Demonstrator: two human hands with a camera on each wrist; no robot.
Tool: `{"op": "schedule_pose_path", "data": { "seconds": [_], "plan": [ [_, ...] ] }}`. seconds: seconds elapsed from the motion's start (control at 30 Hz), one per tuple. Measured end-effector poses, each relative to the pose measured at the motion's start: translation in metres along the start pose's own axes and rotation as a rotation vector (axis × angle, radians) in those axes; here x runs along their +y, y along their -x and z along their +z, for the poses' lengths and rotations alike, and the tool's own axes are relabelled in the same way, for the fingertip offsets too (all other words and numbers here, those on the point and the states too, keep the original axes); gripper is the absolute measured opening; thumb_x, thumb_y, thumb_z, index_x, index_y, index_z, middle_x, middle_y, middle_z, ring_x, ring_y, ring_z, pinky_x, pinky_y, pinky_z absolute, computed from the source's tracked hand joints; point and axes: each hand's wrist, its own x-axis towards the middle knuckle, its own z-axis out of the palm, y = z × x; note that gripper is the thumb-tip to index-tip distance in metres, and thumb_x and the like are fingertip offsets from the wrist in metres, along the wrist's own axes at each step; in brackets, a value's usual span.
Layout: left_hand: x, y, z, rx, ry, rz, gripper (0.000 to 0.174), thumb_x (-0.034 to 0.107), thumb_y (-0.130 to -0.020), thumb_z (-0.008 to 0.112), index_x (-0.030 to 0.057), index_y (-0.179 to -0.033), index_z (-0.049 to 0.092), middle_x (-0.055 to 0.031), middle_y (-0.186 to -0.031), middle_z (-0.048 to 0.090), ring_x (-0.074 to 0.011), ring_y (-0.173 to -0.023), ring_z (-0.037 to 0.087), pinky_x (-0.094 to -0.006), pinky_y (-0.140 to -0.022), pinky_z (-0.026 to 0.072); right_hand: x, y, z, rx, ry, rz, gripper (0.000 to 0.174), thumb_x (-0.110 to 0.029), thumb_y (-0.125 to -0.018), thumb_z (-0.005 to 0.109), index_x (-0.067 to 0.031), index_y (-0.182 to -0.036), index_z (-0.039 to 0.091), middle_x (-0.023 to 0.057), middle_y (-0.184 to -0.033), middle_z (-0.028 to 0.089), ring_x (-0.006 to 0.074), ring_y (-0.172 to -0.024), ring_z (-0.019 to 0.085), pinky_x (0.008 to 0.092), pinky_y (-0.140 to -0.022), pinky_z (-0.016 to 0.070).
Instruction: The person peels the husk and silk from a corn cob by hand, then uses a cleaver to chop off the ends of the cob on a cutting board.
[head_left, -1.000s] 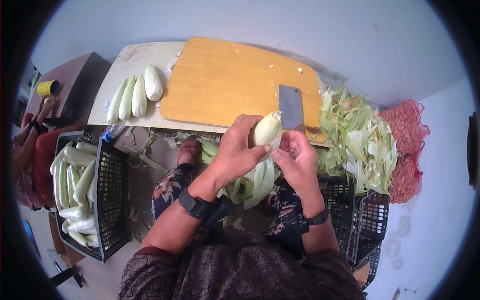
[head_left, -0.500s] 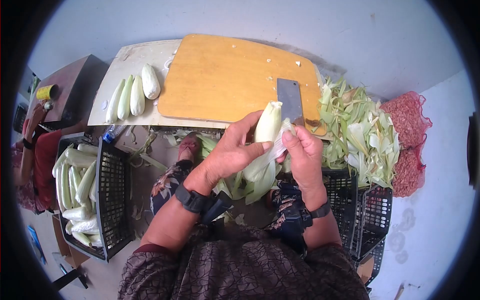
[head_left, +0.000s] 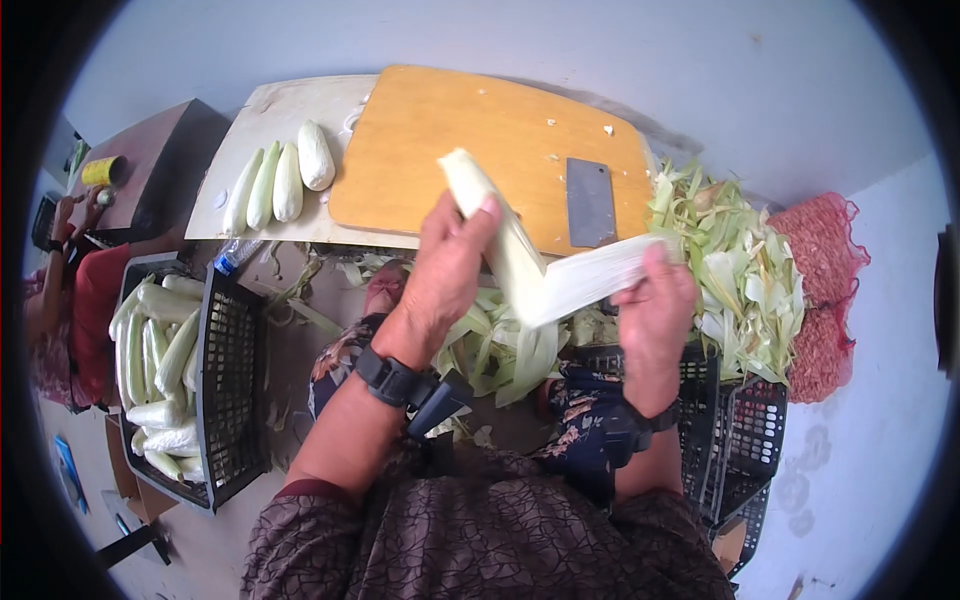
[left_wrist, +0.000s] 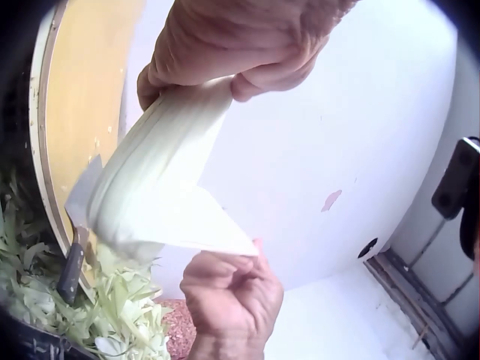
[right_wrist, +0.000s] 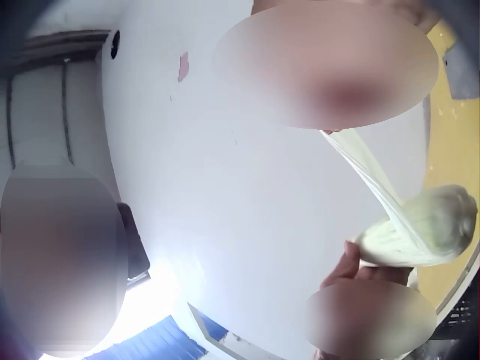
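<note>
Fingers of my left hand (head_left: 445, 268) curl round a corn ear (head_left: 490, 215), held tilted above my lap with its tip toward the wooden cutting board (head_left: 470, 140), while my right hand (head_left: 655, 300) pinches a pale husk leaf (head_left: 590, 275) stretched out sideways from the ear. Behind them the board lies on a low white counter (head_left: 280, 110) with a cleaver (head_left: 590, 200) on it and three peeled ears (head_left: 285, 185) beside it. A heap of green husks (head_left: 730, 270) and a red mesh sack (head_left: 820, 290) sit to my right, a black crate (head_left: 235, 390) of ears to my left.
</note>
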Motion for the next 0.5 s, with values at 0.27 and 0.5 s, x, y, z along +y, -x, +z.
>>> {"op": "schedule_pose_path", "data": {
  "seconds": [0.27,0.5],
  "plan": [
    [0.027,-0.014,-0.021,0.262,0.486,0.085,0.033,0.019,-0.092,0.047,-0.0009,-0.117,0.040,-0.0120,-0.109,0.052,-0.0265,-0.104,0.053,-0.0397,-0.091,0.0429,-0.015,-0.027,-0.042,0.202,-0.005,-0.178,0.023,-0.023,-0.088,0.055,-0.0032,-0.077,0.053,0.0032,-0.061,0.050,0.0100,-0.050,0.041,0.0229,-0.047,0.0334],
    [0.028,-0.013,-0.019,0.330,0.429,0.213,0.033,0.018,-0.090,0.051,-0.0003,-0.114,0.039,-0.0112,-0.107,0.051,-0.0263,-0.104,0.053,-0.0399,-0.091,0.0416,-0.005,-0.035,-0.045,0.344,0.490,-0.214,0.021,-0.011,-0.084,0.058,0.0048,-0.097,0.052,0.0120,-0.078,0.059,0.0138,-0.066,0.055,0.0256,-0.060,0.0449]
  ]
}}
